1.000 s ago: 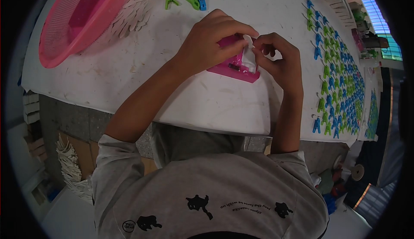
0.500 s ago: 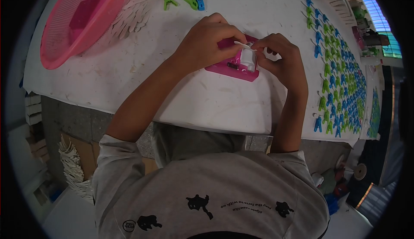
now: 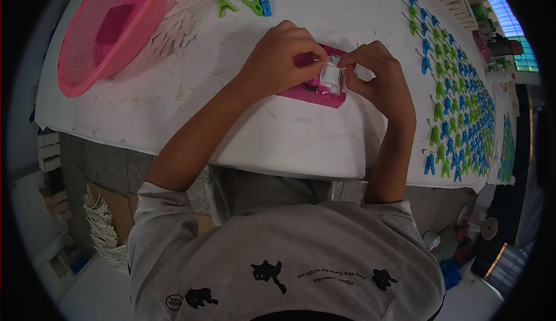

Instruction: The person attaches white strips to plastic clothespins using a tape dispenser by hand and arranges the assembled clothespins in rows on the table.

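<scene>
A pink plastic fixture point(image 3: 330, 100) with a white block-like part point(image 3: 331, 78) on it lies on the white table. Over this part, my left hand point(image 3: 288, 57) pinches one end of a thin white strip point(image 3: 334, 66) between thumb and index finger. My right hand point(image 3: 376, 75) is on the other side, its thumb and index fingertip closed at the strip's other end. The fingers partly cover the strip, so its exact contact with the white part is hidden.
A pink basket point(image 3: 110, 37) stands at the far left beside a pile of white strips point(image 3: 176, 26). Loose green and blue clips point(image 3: 263, 2) lie at the back. Rows of similar clips point(image 3: 457, 98) cover the right side. The table's front edge point(image 3: 278, 170) runs before me.
The strip has come down closer to the white part, with both hands still at its ends. The view has shifted slightly.
</scene>
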A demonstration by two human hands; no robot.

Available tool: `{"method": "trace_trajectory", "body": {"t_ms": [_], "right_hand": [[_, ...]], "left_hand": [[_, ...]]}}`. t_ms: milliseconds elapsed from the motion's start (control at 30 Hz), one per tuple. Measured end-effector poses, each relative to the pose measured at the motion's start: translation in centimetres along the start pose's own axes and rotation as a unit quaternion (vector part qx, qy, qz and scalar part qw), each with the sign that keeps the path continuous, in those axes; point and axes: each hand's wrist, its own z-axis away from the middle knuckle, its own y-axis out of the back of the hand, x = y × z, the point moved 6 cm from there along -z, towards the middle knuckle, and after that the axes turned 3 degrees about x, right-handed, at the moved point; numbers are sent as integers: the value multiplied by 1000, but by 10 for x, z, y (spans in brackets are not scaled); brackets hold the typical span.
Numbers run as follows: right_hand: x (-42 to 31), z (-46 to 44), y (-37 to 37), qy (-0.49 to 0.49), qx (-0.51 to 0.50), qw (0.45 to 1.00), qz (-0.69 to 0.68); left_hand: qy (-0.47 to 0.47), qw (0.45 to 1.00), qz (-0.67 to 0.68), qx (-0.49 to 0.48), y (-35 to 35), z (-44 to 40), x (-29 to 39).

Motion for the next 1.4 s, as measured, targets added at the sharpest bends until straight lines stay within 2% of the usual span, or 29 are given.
{"method": "trace_trajectory", "body": {"t_ms": [100,367,567,633,733,800,967,1067,1133,1167,1233,1267,1300,1333,1367,1400], "right_hand": [[-2,1,3,3,-6,1000,8],[-6,0,13,-13,1,1000,-2],[-19,-7,6,34,69,996,-50],[-21,-8,3,68,119,987,-85],[-21,-9,-3,71,147,979,-125],[-23,-10,-11,64,143,979,-128],[-22,-9,-19,52,117,985,-113],[-30,-12,-13,92,131,984,-84],[-30,-11,6,140,250,951,-112],[-27,-12,8,146,251,951,-109],[-1,-15,12,42,291,936,-194],[8,-23,9,-16,248,953,-175],[8,-32,11,-10,254,951,-175],[5,-49,2,-11,151,981,-122],[4,-63,-9,-14,47,997,-64],[4,-76,-19,35,30,998,-34]], "left_hand": [[29,1000,3,-12,-2,0,0],[26,1000,8,11,-7,-1,1],[31,998,36,35,-5,1,-5],[30,998,49,35,-5,1,-6],[33,997,58,40,-6,1,-8],[-8,998,31,56,-5,1,-4],[-3,999,13,43,-5,1,-4],[-8,998,36,46,-1,1,-6],[-18,997,49,49,6,-1,-4],[14,995,72,68,11,0,-6],[37,991,91,93,23,-2,-10],[48,983,118,134,31,-2,-17],[58,972,146,174,39,-1,-22],[49,973,143,173,43,-2,-24],[88,954,193,212,49,0,-33],[126,929,242,249,53,2,-41]]}}
